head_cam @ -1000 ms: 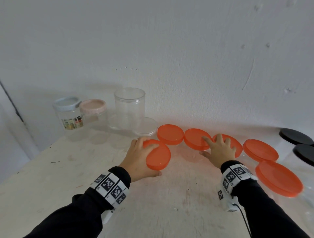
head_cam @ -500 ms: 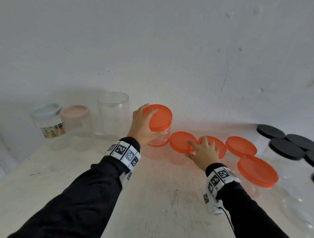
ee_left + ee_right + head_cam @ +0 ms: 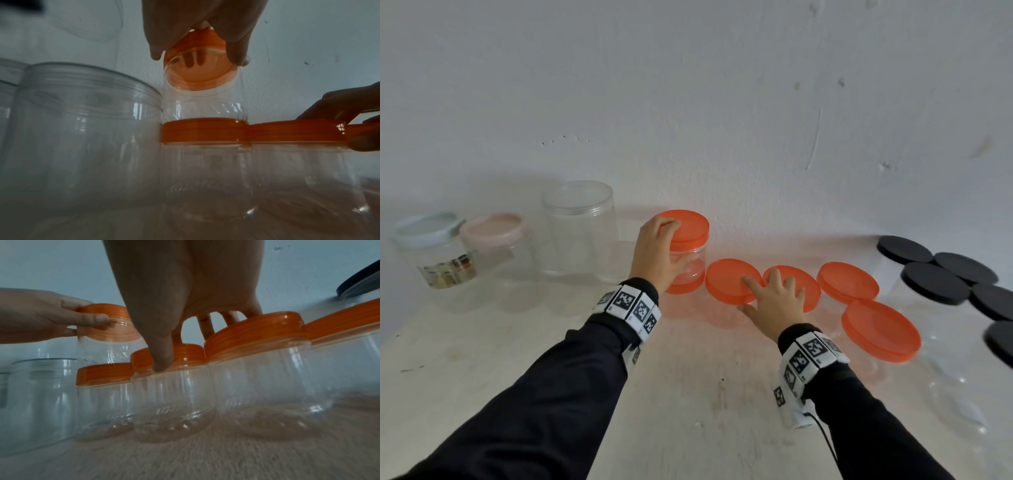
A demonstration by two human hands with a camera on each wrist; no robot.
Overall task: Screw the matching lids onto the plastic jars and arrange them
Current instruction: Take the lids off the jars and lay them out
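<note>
Several clear plastic jars with orange lids stand in a row by the wall. My left hand (image 3: pixel 657 253) grips the lid of one orange-lidded jar (image 3: pixel 690 260), which stands stacked on the leftmost jar's lid (image 3: pixel 685 286). In the left wrist view my fingers curl round that upper lid (image 3: pixel 197 73) above the lower jar (image 3: pixel 203 129). My right hand (image 3: pixel 774 298) rests with spread fingers across two neighbouring orange lids (image 3: pixel 729 281) (image 3: pixel 808 284). In the right wrist view its thumb (image 3: pixel 164 360) hangs down the side of the middle jar's lid.
A tall clear jar without a lid (image 3: pixel 580 226), a pink-lidded jar (image 3: pixel 496 240) and a blue-lidded jar (image 3: pixel 431 246) stand at the left by the wall. Two more orange-lidded jars (image 3: pixel 880 330) and several black-lidded jars (image 3: pixel 945 274) crowd the right. The pale tabletop (image 3: pixel 688 394) lies in front.
My left hand lifted the orange-lidded jar from the table and carried it back onto the leftmost jar of the row. My right hand stayed on the lids.
</note>
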